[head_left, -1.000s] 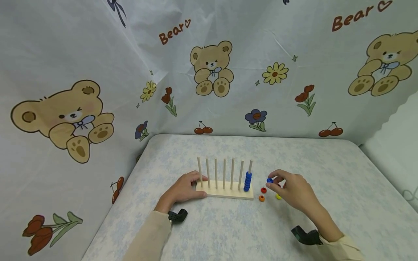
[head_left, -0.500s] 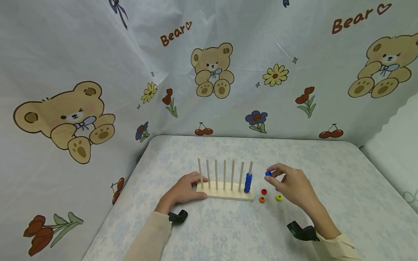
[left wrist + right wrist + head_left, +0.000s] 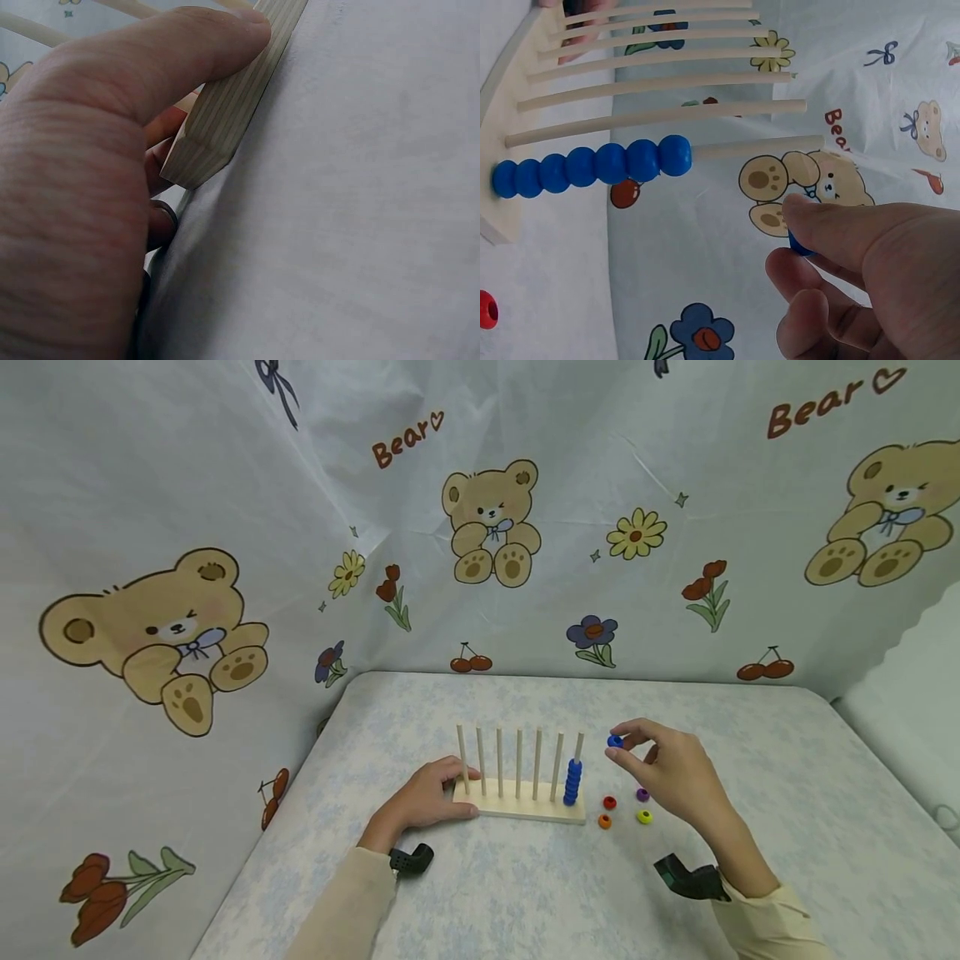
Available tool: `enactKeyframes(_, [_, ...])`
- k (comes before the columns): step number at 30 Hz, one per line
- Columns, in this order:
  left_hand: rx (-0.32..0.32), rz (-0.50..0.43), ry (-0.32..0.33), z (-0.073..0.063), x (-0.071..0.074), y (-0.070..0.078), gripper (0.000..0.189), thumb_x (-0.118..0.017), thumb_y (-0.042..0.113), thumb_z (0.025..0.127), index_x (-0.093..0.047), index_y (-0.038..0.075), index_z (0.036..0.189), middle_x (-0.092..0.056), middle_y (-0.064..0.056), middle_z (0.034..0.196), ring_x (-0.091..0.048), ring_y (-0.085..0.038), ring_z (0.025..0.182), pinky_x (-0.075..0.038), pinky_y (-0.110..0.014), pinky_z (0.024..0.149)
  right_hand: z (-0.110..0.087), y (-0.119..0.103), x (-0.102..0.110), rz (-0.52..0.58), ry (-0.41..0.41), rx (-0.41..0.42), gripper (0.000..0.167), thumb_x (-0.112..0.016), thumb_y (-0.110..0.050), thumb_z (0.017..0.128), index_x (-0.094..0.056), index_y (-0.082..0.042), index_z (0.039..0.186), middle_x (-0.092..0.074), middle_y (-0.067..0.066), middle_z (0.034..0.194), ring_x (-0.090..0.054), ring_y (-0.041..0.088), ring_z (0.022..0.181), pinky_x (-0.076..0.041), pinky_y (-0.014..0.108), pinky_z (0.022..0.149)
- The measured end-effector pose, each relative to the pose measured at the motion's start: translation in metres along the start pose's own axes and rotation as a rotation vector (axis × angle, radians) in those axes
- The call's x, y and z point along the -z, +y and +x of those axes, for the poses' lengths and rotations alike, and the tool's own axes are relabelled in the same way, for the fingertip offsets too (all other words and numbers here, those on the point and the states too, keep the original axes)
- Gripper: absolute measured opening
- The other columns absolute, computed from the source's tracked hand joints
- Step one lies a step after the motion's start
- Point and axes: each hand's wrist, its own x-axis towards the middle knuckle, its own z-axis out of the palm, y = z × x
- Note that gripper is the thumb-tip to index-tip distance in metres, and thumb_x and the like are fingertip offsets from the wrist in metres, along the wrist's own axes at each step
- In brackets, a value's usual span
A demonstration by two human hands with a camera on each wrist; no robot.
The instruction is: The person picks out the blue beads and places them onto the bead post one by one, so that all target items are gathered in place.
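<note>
A pale wooden rack [image 3: 517, 806] with a row of upright pegs stands on the table. Its rightmost peg carries a stack of several blue beads [image 3: 572, 782], the peg's tip bare above them; the other pegs hold no beads. My left hand [image 3: 429, 793] grips the rack's left end, thumb on the front edge [image 3: 240, 97] and fingers behind. Between thumb and fingertips my right hand [image 3: 675, 768] pinches one blue bead [image 3: 615, 742], raised to the right of the stacked peg, near its top. In the right wrist view the thumb mostly hides that bead [image 3: 801, 246].
Right of the rack lie loose beads on the table [image 3: 525, 893]: red [image 3: 610, 802], orange [image 3: 604, 822], purple [image 3: 642, 795] and yellow [image 3: 644, 817]. A bear-printed cloth [image 3: 405, 527] hangs behind the table's back edge and along its left side.
My right hand has lifted the pinched blue bead up and slightly left, away from the loose beads, and the purple bead has come into sight. The left hand keeps its grip on the rack.
</note>
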Motion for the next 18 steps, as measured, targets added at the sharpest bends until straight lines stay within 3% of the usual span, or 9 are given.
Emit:
enactKeyframes(11, [-0.018, -0.009, 0.007, 0.001, -0.001, 0.001, 0.045, -0.083, 0.056, 0.076, -0.065, 0.045, 0.116, -0.060, 0.025, 0.119, -0.056, -0.005, 0.101, -0.047, -0.032, 0.091, 0.006, -0.007, 0.003, 0.080, 0.093, 0.024, 0.029, -0.073, -0.034, 0.093, -0.070, -0.016, 0.116, -0.071, 0.005, 0.094, -0.052, 0.012, 0.056, -0.039, 0.025, 0.040])
enactKeyframes(18, [0.000, 0.010, 0.001, 0.000, -0.002, -0.002, 0.045, -0.082, 0.057, 0.077, -0.064, 0.046, 0.116, -0.059, 0.026, 0.122, -0.056, -0.003, 0.105, -0.047, -0.032, 0.093, 0.012, -0.011, 0.005, 0.119, 0.150, 0.049, 0.028, -0.074, -0.029, 0.093, -0.071, -0.015, 0.116, -0.070, 0.004, 0.092, -0.051, 0.012, 0.056, -0.040, 0.025, 0.045])
